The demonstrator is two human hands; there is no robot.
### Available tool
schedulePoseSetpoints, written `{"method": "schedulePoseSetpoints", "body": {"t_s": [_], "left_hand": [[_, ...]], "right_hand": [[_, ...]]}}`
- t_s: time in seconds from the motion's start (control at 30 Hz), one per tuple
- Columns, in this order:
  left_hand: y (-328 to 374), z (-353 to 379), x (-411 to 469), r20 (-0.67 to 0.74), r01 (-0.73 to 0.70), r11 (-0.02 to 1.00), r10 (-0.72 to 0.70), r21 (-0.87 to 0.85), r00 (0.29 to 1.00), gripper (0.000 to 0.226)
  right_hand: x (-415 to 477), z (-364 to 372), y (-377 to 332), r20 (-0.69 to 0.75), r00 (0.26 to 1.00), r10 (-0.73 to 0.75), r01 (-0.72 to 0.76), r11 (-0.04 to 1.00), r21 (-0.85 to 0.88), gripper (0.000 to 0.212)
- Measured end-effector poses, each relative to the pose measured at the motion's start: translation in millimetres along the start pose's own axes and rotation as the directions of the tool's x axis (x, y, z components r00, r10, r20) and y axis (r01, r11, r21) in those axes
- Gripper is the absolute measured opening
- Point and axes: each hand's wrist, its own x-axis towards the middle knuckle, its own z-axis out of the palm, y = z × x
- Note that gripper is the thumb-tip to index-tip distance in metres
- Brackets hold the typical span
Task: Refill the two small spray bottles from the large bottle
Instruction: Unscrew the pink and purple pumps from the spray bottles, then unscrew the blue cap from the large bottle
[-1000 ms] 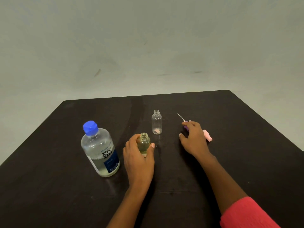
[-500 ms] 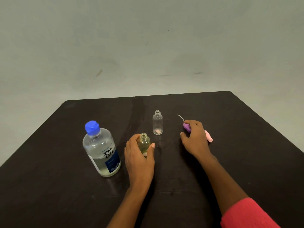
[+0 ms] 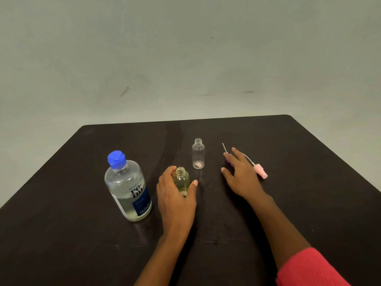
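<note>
A large clear bottle [image 3: 127,186] with a blue cap and a dark blue label stands upright at the left of the dark table [image 3: 309,153]. My left hand [image 3: 175,201] grips a small uncapped bottle [image 3: 182,180] holding yellowish liquid, standing on the table. Behind it stands a second small bottle [image 3: 198,153], clear and uncapped. My right hand [image 3: 241,176] lies with straight, spread fingers over a purple spray head [image 3: 229,161], which is mostly hidden. A pink spray head [image 3: 260,171] with its thin tube lies just right of that hand.
The table's far edge and right corner lie close behind the bottles. A plain grey wall [image 3: 185,58] stands beyond. A red sleeve [image 3: 309,269] covers my right upper arm at the bottom right.
My right hand's fingers have straightened and spread from a curl over the purple spray head, uncovering more of the pink head's tube. The left hand and the bottles have stayed put.
</note>
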Motion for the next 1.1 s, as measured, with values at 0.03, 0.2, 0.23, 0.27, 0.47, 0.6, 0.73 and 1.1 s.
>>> {"method": "schedulePoseSetpoints", "body": {"t_s": [0.03,0.2,0.23,0.27,0.47,0.6,0.73,1.1], "left_hand": [[0,0,0,-0.001,-0.002,1.000,0.002,0.000,1.000,0.059],[2,0,-2,-0.013,-0.051,0.999,0.051,0.008,0.999,0.068],[3,-1,-3,-0.022,-0.075,0.997,0.075,0.011,0.997,0.069],[4,-1,-4,-0.033,-0.103,0.995,0.104,0.014,0.994,0.070],[7,-2,-8,-0.106,-0.265,0.964,0.267,0.035,0.958,0.075],[8,-4,-7,-0.161,-0.403,0.915,0.399,0.012,0.902,0.071],[8,-13,-3,-0.422,-0.624,0.762,0.630,0.173,0.652,0.063],[-17,-38,24,-0.644,-0.169,0.969,0.247,0.181,0.724,0.095]], "right_hand": [[0,1,0,0.010,1.000,-0.013,0.013,0.999,-0.032,0.052],[-2,-1,2,-0.086,0.996,-0.015,0.005,0.994,-0.113,0.040],[-2,-2,2,-0.107,0.994,-0.011,-0.002,0.993,-0.117,0.036],[-3,-3,3,-0.121,0.993,-0.006,-0.009,0.992,-0.123,0.033],[-5,-6,1,-0.158,0.987,0.007,-0.025,0.993,-0.114,0.029],[-6,-7,-5,-0.252,0.967,-0.042,0.027,0.998,-0.059,0.035],[-9,-6,-11,-0.373,0.923,-0.094,0.109,0.994,0.018,0.034],[-13,-5,-99,-0.545,0.785,-0.293,0.507,0.809,0.295,0.029]]}}
